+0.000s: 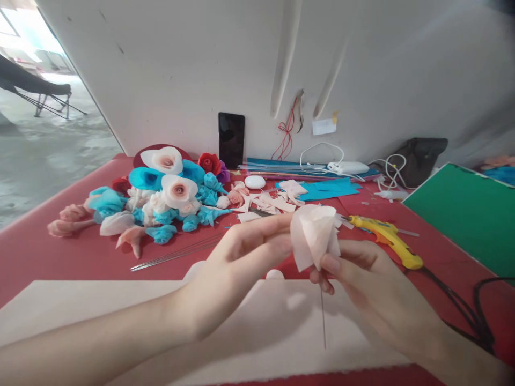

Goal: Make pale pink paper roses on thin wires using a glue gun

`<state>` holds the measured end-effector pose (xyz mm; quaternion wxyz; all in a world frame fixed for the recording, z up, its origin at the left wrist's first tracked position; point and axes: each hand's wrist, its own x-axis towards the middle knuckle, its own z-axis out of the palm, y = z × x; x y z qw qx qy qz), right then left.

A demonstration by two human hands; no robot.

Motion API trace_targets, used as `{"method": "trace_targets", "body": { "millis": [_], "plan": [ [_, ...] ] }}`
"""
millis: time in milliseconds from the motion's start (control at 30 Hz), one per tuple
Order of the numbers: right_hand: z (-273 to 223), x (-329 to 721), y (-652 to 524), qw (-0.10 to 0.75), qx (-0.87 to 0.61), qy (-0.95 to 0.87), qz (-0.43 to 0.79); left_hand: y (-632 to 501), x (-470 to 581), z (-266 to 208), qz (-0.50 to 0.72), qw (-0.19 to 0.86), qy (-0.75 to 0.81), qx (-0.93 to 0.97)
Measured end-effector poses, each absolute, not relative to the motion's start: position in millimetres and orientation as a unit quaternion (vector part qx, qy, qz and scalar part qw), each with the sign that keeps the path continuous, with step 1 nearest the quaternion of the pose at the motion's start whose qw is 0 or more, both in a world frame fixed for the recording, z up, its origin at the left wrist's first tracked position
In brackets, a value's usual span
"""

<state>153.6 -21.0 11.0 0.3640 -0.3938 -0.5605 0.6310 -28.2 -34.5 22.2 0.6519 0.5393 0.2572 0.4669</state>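
Observation:
A pale pink paper flower (316,236) on a thin wire stem (323,321) is held up between my two hands. My left hand (257,241) closes on the flower's left side, its fingertips partly hidden behind the petals. On the right, my right hand (358,273) pinches the flower's base, where the stem comes out, with thumb and fingers. The wire points down over a pale paper sheet (281,332) lying on the red table (193,254).
Finished blue, white and pink paper flowers (179,190) are heaped at the left. A yellow glue gun (388,241) with a black cord lies right of my hands. Wires (177,254), pink paper scraps (269,202), a phone (232,140) and a green board (462,214) are around.

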Motion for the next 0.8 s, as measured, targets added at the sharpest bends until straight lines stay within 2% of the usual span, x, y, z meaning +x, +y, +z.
{"method": "trace_targets", "body": {
  "millis": [133, 333, 800],
  "plan": [
    [14.9, 153.3, -22.2, 0.367, -0.344, -0.530, 0.683, -32.7, -29.1, 19.4, 0.459, 0.677, 0.225, 0.530],
    [14.4, 150.4, -24.0, 0.353, -0.316, -0.486, 0.735, -32.7, -26.8, 23.1, 0.436, 0.655, 0.261, 0.559],
    [15.5, 147.0, -29.8, 0.340, -0.332, -0.469, 0.745, -33.5, -22.3, 24.8, 0.421, 0.710, 0.268, 0.497]
  ]
}}
